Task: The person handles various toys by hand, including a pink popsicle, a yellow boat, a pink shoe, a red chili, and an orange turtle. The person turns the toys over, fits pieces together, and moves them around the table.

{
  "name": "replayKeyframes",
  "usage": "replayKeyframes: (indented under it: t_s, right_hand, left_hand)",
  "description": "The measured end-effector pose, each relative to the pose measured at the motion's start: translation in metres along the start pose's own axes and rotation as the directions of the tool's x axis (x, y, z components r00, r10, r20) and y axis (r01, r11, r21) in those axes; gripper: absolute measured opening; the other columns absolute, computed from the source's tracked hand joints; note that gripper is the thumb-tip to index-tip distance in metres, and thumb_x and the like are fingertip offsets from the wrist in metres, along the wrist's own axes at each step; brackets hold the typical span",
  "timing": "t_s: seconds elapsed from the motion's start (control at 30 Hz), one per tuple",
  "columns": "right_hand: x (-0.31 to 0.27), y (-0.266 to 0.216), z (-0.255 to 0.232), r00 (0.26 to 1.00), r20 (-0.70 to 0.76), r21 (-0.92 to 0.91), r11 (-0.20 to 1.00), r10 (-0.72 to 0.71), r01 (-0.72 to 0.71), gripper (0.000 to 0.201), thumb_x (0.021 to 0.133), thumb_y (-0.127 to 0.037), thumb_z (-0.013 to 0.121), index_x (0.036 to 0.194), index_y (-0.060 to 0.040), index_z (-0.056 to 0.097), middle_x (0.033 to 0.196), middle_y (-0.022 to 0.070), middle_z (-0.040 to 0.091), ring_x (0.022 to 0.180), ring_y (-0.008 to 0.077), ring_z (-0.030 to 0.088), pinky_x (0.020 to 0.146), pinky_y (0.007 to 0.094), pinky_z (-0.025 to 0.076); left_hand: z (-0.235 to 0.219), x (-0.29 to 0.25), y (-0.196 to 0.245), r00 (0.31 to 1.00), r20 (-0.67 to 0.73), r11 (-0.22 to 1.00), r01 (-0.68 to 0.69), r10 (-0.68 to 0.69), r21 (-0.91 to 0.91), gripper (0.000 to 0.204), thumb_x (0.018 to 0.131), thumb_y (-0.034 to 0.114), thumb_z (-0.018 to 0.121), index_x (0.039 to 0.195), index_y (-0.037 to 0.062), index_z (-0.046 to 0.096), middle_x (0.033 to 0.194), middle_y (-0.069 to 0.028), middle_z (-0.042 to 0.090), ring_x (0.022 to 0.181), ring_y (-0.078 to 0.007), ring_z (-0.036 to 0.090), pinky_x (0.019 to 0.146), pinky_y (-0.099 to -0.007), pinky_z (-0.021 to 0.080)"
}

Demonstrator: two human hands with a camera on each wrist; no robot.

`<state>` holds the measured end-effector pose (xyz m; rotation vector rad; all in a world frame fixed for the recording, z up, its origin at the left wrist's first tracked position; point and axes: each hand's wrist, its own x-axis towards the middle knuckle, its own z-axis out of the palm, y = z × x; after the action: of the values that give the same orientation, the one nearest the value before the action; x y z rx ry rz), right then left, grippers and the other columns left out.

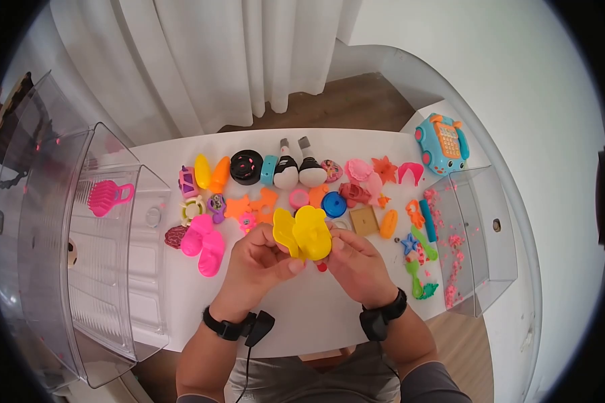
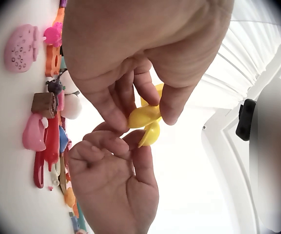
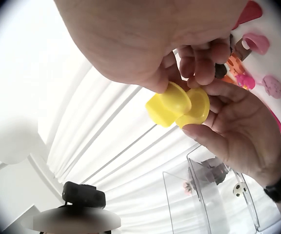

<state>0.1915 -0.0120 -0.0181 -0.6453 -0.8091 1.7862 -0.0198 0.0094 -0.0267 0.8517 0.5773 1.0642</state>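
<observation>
A yellow plastic toy (image 1: 310, 232) with two rounded, hinged-looking halves is held up above the white table, its halves spread apart. My left hand (image 1: 265, 258) pinches its left half between thumb and fingers. The right half is gripped by my right hand (image 1: 361, 269). Seen from the left wrist, the yellow toy (image 2: 145, 117) sits between the fingertips of both hands. The right wrist view shows the toy's cupped halves (image 3: 195, 107) side by side, with fingers of both hands at its edges. How the halves join is not clear.
Colourful toys lie across the table (image 1: 296, 316) beyond the hands, among them a pink piece (image 1: 204, 245) and a blue round lid (image 1: 334, 204). Clear bins stand at left (image 1: 107, 269) and right (image 1: 480, 235). A toy phone (image 1: 442, 144) is at the back right.
</observation>
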Motion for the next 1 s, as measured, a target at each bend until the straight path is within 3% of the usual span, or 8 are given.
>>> replayKeyframes:
  t_s: [0.3, 0.4, 0.47, 0.6, 0.8, 0.87, 0.97, 1.0]
  right_hand:
    - [0.002, 0.007, -0.005, 0.993, 0.078, -0.008, 0.996, 0.087, -0.086, 0.031, 0.112, -0.024, 0.051, 0.127, -0.0001, 0.065, 0.116, 0.0024, 0.061, 0.112, 0.0157, 0.056, 0.102, 0.0333, 0.043]
    - [0.002, 0.002, -0.001, 0.986, 0.132, -0.031, 0.995, 0.098, -0.095, 0.03, 0.112, -0.025, 0.051, 0.121, -0.0007, 0.066, 0.111, 0.002, 0.061, 0.106, 0.0141, 0.054, 0.099, 0.031, 0.044]
    - [0.0, -0.003, 0.01, 0.982, -0.044, -0.071, 0.98, 0.186, -0.188, 0.03, 0.113, -0.027, 0.05, 0.113, -0.001, 0.066, 0.109, 0.0012, 0.061, 0.097, 0.0129, 0.055, 0.094, 0.0286, 0.045]
    - [-0.001, -0.002, 0.009, 0.98, -0.107, -0.239, 0.952, 0.169, -0.19, 0.032, 0.113, -0.029, 0.05, 0.107, -0.0003, 0.064, 0.102, 0.0001, 0.061, 0.088, 0.0123, 0.055, 0.087, 0.0274, 0.047]
    - [0.002, 0.003, 0.0, 0.995, 0.04, -0.68, 0.727, -0.089, 0.092, 0.021, 0.107, -0.02, 0.058, 0.107, 0.0002, 0.064, 0.092, 0.0058, 0.058, 0.085, 0.0165, 0.057, 0.08, 0.0292, 0.048]
    - [0.004, 0.007, 0.001, 0.913, 0.061, -0.836, 0.479, -0.403, 0.268, 0.018, 0.097, -0.015, 0.07, 0.108, -0.0027, 0.065, 0.098, 0.0086, 0.06, 0.085, 0.0184, 0.058, 0.078, 0.0309, 0.048]
    - [0.007, -0.001, 0.016, 0.804, 0.173, -0.886, 0.266, -0.568, 0.379, 0.036, 0.087, -0.016, 0.082, 0.116, -0.0043, 0.064, 0.112, 0.0105, 0.061, 0.092, 0.0202, 0.061, 0.081, 0.0317, 0.051]
    - [0.008, 0.0, 0.017, 0.805, 0.182, -0.882, 0.268, -0.565, 0.387, 0.036, 0.087, -0.016, 0.082, 0.116, -0.0043, 0.064, 0.112, 0.0105, 0.061, 0.092, 0.0202, 0.061, 0.081, 0.0317, 0.051]
  left_hand:
    - [0.002, -0.001, 0.005, 0.999, 0.049, 0.999, 0.002, -0.001, -0.039, 0.036, 0.092, 0.003, 0.079, 0.124, 0.0032, 0.061, 0.119, -0.0067, 0.07, 0.109, -0.0168, 0.068, 0.097, -0.0352, 0.056]
    - [-0.001, -0.001, 0.005, 0.995, 0.1, 0.999, 0.02, -0.017, -0.026, 0.059, 0.088, 0.014, 0.085, 0.139, 0.0008, 0.059, 0.13, -0.0121, 0.07, 0.108, -0.0267, 0.072, 0.096, -0.0464, 0.059]
    - [-0.001, 0.0, 0.007, 0.984, 0.171, 0.998, 0.056, -0.052, -0.023, 0.06, 0.086, 0.015, 0.086, 0.139, 0.0014, 0.06, 0.13, -0.0116, 0.07, 0.111, -0.0257, 0.071, 0.099, -0.0451, 0.058]
    - [0.001, -0.003, 0.008, 0.992, 0.119, 0.999, 0.044, -0.044, 0.005, 0.06, 0.087, 0.019, 0.086, 0.138, 0.0016, 0.061, 0.13, -0.0116, 0.069, 0.114, -0.0246, 0.069, 0.1, -0.0435, 0.057]
    - [-0.007, -0.002, 0.002, 0.992, 0.107, 0.997, 0.062, -0.066, 0.044, 0.053, 0.094, 0.026, 0.08, 0.137, 0.001, 0.061, 0.129, -0.0116, 0.07, 0.115, -0.0222, 0.068, 0.099, -0.0396, 0.057]
    - [-0.011, -0.001, 0.001, 0.989, 0.045, 0.99, 0.14, -0.14, 0.0, 0.047, 0.098, 0.027, 0.076, 0.134, 0.0009, 0.062, 0.127, -0.0117, 0.07, 0.11, -0.0197, 0.069, 0.094, -0.0356, 0.057]
    - [0.0, 0.003, 0.008, 0.99, -0.042, 0.991, 0.135, -0.135, -0.008, 0.018, 0.1, 0.016, 0.072, 0.109, 0.0021, 0.066, 0.106, -0.0051, 0.071, 0.09, -0.0114, 0.066, 0.08, -0.0284, 0.056]
    - [-0.001, 0.002, 0.007, 0.991, -0.05, 0.992, 0.127, -0.127, -0.007, 0.018, 0.1, 0.016, 0.072, 0.109, 0.0021, 0.066, 0.106, -0.0051, 0.071, 0.09, -0.0114, 0.066, 0.08, -0.0284, 0.056]
